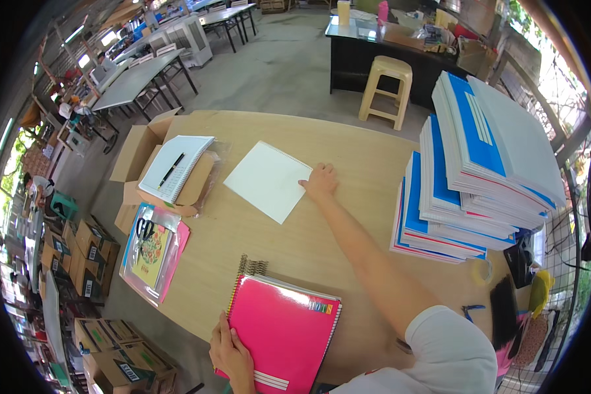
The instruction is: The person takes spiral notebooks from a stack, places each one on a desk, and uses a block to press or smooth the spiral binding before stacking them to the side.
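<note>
A bright pink notebook (279, 328) lies at the near edge of the table, with a metal spiral coil (251, 264) sticking out past the top of its left edge. My left hand (231, 354) grips that left edge, fingers along the binding and thumb on the cover side. Farther away, my right hand (322, 180) rests palm down with fingers spread. Its thumb touches the right corner of a white sheet or thin stack of paper (268, 180). My right forearm crosses the table to the right of the notebook.
Tall stacks of blue-and-white notebooks (463, 164) stand at right. At left are a spiral notebook with a pen (177, 169), an open cardboard box (138, 151) and scissors (144, 231) on plastic-wrapped covers. Blue-handled pliers (469, 311) and a black brush (504, 312) lie near right.
</note>
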The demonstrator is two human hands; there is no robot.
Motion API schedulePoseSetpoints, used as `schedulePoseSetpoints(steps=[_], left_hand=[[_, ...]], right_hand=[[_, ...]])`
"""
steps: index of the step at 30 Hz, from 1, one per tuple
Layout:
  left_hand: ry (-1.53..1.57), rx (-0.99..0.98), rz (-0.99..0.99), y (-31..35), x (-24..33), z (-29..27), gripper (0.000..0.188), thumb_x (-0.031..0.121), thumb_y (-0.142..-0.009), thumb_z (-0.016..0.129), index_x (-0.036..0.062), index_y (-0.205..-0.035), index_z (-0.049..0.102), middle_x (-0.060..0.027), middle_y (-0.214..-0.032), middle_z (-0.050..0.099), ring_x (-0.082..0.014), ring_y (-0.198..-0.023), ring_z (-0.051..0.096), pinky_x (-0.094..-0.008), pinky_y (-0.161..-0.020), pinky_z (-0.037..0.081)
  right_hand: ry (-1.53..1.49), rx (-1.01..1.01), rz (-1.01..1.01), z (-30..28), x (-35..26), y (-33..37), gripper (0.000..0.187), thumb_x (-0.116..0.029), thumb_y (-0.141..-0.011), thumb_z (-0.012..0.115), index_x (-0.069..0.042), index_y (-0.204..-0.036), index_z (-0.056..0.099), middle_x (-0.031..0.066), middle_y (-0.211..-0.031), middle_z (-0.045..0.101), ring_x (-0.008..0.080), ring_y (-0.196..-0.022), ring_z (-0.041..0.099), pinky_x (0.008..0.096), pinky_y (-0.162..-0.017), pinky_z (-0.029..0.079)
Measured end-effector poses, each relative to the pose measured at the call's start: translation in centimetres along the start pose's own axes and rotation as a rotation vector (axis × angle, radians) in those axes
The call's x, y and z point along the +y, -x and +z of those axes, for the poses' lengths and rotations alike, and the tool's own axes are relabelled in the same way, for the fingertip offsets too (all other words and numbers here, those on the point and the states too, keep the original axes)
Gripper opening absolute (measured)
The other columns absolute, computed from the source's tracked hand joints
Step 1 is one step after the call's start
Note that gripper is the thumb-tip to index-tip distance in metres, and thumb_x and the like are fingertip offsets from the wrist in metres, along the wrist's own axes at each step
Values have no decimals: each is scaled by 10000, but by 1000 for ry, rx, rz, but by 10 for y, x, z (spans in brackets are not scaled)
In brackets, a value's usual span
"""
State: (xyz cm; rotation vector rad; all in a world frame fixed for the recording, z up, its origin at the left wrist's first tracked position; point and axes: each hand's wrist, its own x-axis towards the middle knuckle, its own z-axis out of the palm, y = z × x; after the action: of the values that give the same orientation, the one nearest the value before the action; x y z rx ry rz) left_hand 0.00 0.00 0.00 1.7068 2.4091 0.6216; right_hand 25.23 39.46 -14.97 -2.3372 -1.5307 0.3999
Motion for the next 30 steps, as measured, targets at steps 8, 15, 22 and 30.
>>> schedulePoseSetpoints(steps=[8,15,22,30], left_hand=[[-8,-24,-13,-9,-5,3,474,150,-950,591,81,-1417,549,-150,-1238,634,-339,-1090,621,-444,-892,488],[231,173,657,-83,91,-65,642,108,-857,706,47,-1452,474,-290,-1403,483,-455,-1290,479,-508,-1066,414],[-325,-504,452,-303,210,135,773,141,-746,731,34,-1449,428,-294,-1443,478,-480,-1220,560,-516,-961,529],[-437,-595,330,-314,173,291,744,159,-818,717,8,-1463,378,-280,-1464,460,-464,-1306,506,-598,-979,500]], right_hand=[[-315,191,-118,-29,4,28,434,-207,-819,757,-74,-1193,580,210,-1217,555,381,-1164,557,464,-932,512],[-216,-120,-352,-55,63,75,368,-251,-829,716,-52,-1128,633,251,-1147,582,402,-1083,600,461,-921,519],[-390,-369,-680,-223,92,261,247,-236,-905,692,-107,-1114,665,110,-1101,634,320,-1005,628,428,-867,524],[-445,-93,-427,-376,288,372,241,-106,-835,771,-100,-1073,728,89,-1047,703,259,-830,701,343,-716,571]])
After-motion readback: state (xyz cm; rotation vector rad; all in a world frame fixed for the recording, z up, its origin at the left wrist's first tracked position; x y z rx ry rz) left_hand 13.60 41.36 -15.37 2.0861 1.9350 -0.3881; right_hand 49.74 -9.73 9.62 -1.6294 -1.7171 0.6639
